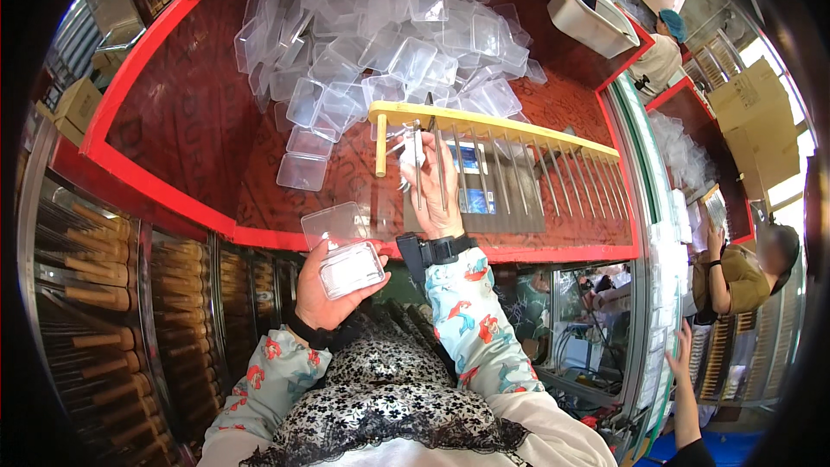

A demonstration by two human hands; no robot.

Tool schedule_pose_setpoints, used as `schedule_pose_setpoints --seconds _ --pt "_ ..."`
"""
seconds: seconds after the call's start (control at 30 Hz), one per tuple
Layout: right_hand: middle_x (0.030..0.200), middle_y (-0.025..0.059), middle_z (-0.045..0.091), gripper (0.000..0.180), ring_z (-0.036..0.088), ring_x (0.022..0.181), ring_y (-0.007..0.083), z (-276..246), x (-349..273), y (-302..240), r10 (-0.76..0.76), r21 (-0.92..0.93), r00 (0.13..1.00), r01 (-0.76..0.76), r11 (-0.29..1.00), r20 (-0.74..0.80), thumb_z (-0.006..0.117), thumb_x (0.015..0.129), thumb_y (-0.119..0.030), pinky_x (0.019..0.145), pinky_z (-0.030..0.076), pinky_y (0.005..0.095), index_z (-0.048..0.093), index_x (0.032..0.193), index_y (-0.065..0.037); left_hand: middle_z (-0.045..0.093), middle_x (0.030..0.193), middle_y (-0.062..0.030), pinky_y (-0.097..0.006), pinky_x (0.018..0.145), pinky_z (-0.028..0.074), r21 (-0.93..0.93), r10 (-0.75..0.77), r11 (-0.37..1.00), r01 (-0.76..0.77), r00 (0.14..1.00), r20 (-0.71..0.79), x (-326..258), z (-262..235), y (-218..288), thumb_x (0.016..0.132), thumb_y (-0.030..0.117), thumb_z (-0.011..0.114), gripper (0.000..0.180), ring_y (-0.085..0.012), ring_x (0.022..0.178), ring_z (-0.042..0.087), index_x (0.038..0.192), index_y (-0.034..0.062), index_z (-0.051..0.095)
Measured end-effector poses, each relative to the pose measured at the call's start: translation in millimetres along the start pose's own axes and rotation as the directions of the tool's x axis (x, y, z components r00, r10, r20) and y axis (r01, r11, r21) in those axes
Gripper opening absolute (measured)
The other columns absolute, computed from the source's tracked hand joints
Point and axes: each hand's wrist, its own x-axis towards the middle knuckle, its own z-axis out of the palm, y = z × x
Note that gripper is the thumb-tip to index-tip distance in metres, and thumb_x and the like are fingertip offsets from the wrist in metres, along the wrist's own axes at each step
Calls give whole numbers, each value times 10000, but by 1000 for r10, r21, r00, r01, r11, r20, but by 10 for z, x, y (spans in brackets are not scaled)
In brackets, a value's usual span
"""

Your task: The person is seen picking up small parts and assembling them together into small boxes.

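Near the table's front edge, my left hand (316, 292) is closed around a clear plastic box (353, 270). Its hinged lid (337, 225) stands open, and something whitish shows inside. Further up, my right hand (439, 195) reaches in among the metal rods of a wooden rack (494, 128), at the rack's left end. Its fingers are closed on small white pieces (413, 152) beside the first rods. Their exact kind is too small to tell. The rack's wooden bar runs to the right, with several thin rods pointing toward me and a wooden peg (380, 145) at its left end.
A large heap of clear plastic boxes (406, 43) covers the far side of the red-edged table (199, 121). A white bin (592, 22) stands at the far right. Racks with wooden bars (104, 294) fill the lower left. Co-workers (748, 268) are on the right.
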Motion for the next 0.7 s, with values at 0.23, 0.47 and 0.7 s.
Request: schedule_pose_setpoints --seconds 0.23,0.47,0.7 --pt "1052 18 505 416 504 989 112 40 57 102 -17 -41 996 13 999 -93 683 775 -6 853 418 244 463 1120 -77 463 1309 -246 -557 1037 316 10 -14 1000 13 1000 22 -5 -18 -8 900 482 475 632 -396 1198 456 1269 -30 431" --pt "1100 28 504 458 489 1045 125 -9 -35 87 -6 103 1000 5 995 8 667 780 3 894 387 237 452 1179 -63 479 1294 -241 -552 1029 327 32 17 999 -16 1000 -17 -32 -36 13 891 483 487 624 -391 1167 483 1259 -19 448" --pt "1101 59 553 534 517 1038 141 -85 -24 29 60 -32 995 -58 998 81 707 736 -18 869 422 255 466 1212 -40 475 1302 -234 -569 1032 316 18 -11 1000 11 999 40 -43 -2 -11 905 457 474 608 -387 1209 456 1266 -31 441"
